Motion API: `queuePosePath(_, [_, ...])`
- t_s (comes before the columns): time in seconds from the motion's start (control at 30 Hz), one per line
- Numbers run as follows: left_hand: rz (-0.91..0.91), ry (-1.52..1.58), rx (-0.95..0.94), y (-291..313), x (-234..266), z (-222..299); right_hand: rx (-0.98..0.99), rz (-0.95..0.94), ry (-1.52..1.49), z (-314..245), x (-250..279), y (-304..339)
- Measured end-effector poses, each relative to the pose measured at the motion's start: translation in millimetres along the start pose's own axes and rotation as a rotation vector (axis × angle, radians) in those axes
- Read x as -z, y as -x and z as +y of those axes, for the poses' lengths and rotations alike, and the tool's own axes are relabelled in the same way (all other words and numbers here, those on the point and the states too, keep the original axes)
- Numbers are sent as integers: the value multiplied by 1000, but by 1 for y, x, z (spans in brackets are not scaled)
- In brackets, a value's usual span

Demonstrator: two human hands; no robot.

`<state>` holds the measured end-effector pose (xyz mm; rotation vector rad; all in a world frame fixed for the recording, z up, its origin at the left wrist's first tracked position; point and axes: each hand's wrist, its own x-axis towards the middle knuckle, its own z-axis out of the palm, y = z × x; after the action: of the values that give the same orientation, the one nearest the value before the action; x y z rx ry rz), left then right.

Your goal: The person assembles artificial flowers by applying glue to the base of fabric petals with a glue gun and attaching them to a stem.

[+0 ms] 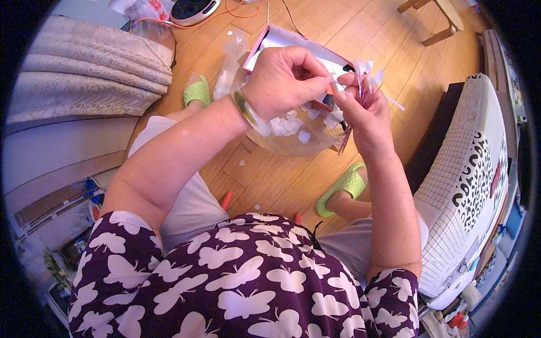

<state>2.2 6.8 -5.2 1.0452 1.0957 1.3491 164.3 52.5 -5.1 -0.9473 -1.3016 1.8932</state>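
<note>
My right hand [363, 115] grips a bunch of thin pink sticks [352, 127] with small white paper petals [365, 70] at their tops. My left hand [284, 79], with a green bangle [248, 110] on its wrist, pinches at a petal on that bunch with thumb and forefinger. Both hands hover over a clear round bowl [298, 147] on the floor that holds loose white petals [284, 125]. Behind the hands lies an open pink box [282, 40] with a white inside.
Crumpled clear plastic wrap [231, 62] lies left of the box. My feet in green slippers [344, 187] rest on the wooden floor [360, 28]. A beige folded cover [84, 67] is at left, a white patterned chair [473, 180] at right, an orange cable [225, 14] at top.
</note>
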Motion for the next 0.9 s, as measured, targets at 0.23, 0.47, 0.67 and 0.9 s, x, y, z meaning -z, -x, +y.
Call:
queuePosePath(0.23, [-44, -70, 24, 0, 3, 3, -93, -79, -184, -3, 11, -1])
queuePosePath(0.47, [27, -124, -115, -8, 10, 3, -165, -103, -79, -4, 13, -2])
queuePosePath(0.67, [-39, -479, -520, -8, -7, 10, -52, -59, 142, 10, 9, -8])
queuePosePath(0.9, [-79, -630, -561, -8, -12, 13, -3, -66, 298, 13, -3, -8])
